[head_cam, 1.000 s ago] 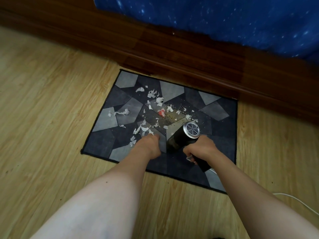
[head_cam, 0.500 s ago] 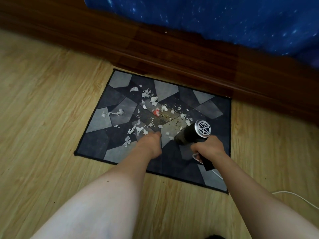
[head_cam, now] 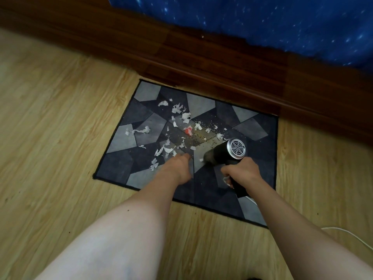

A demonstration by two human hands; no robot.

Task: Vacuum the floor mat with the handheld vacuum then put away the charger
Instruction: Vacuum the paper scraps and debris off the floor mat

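We see the black handheld vacuum (head_cam: 219, 155), silver grille up, nozzle tilted onto the right half of the grey patchwork floor mat (head_cam: 121, 166), which is strewn with paper scraps (head_cam: 177, 109).

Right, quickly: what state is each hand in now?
Left hand rests on the floor mat; open or closed cannot be told.
Right hand grips the handheld vacuum.

starry blue cloth (head_cam: 262, 21), wood floor (head_cam: 50, 138)

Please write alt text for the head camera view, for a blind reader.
A person's right hand grips a black handheld vacuum aimed at a grey patterned floor mat strewn with white paper scraps and crumbs. The left hand rests on the mat. A white cable lies on the wooden floor.
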